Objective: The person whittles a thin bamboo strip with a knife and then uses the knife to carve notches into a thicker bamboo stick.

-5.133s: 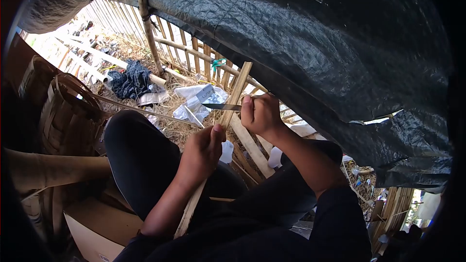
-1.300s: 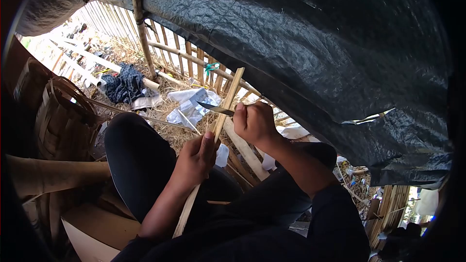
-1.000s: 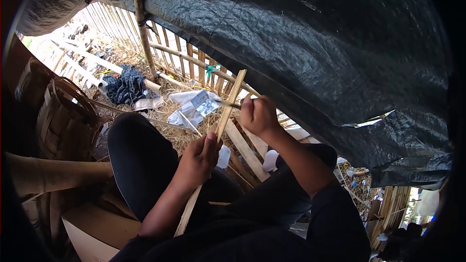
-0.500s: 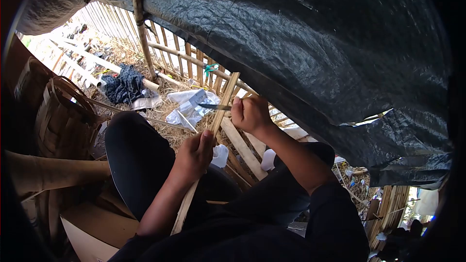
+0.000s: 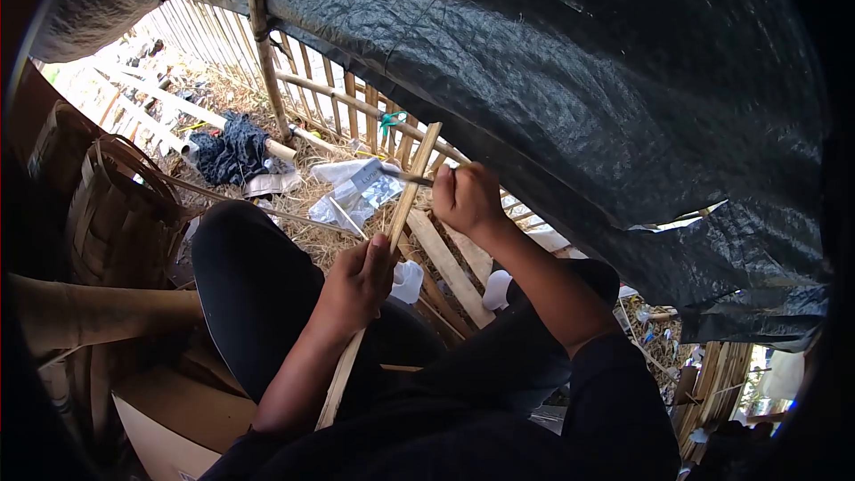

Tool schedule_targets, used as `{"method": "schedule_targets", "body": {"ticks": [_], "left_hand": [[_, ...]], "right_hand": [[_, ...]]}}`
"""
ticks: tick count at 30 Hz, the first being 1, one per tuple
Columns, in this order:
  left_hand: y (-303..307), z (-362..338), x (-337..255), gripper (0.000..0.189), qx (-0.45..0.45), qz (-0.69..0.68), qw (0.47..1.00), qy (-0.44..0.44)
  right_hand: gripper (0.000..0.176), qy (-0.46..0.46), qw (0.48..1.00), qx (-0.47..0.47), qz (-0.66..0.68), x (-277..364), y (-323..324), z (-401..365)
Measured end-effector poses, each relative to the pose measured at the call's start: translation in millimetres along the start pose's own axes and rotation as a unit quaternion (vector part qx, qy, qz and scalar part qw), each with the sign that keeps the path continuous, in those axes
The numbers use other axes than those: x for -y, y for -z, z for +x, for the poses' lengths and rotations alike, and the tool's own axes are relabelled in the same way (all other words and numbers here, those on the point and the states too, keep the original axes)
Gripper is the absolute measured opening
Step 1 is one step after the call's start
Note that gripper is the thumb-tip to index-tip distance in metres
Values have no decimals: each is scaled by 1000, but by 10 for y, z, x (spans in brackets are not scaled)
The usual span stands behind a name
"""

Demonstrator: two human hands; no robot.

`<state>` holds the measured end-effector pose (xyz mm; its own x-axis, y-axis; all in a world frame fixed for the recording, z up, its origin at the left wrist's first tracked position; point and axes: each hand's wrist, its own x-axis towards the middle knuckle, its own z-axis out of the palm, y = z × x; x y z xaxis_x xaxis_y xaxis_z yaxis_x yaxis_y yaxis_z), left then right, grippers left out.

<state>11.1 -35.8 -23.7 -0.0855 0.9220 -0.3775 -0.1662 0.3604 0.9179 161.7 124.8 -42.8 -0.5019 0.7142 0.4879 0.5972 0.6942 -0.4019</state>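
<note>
A long pale strip of split bamboo (image 5: 411, 191) runs slantwise from my lap up toward the fence. My left hand (image 5: 356, 283) is wrapped round its middle, thumb on top. My right hand (image 5: 469, 199) grips a knife (image 5: 411, 177), whose dark blade lies across the strip near its upper end. The knife's handle is hidden inside my right fist. Below the strip's lower half are my dark-clothed legs (image 5: 258, 258), bent at the knees.
Black plastic sheeting (image 5: 552, 107) hangs on the right, beside a bamboo fence (image 5: 334, 102). A woven basket (image 5: 116, 223), a thick bamboo pole (image 5: 107, 316) and a cardboard box (image 5: 165, 441) stand at left. Wood slats (image 5: 450, 267) and clear plastic wrapping (image 5: 343, 209) litter the straw ground.
My right hand has moved slightly up and to the right, carrying the knife higher along the bamboo strip. My left hand keeps its hold in nearly the same place.
</note>
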Motion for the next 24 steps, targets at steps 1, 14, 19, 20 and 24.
{"method": "schedule_targets", "body": {"ticks": [1, 14, 19, 20, 24], "left_hand": [[-17, 9, 22, 46, -3, 1, 1000, -15], [-14, -40, -32, 44, 17, -21, 1000, -6], [-39, -28, -64, 49, 1, 8, 1000, -6], [-40, -46, -71, 53, 11, 20, 1000, 8], [-48, 13, -1, 52, -7, 32, 999, -20]], "right_hand": [[43, -24, 1000, -2, 7, -34, -14, 33], [42, 17, 1000, 0, 10, -49, 48, 13], [43, 24, 1000, -2, 17, 39, 70, 14], [43, 22, 1000, -2, 18, -28, 75, 31], [42, -73, 996, -17, -43, -138, 93, 174]]}}
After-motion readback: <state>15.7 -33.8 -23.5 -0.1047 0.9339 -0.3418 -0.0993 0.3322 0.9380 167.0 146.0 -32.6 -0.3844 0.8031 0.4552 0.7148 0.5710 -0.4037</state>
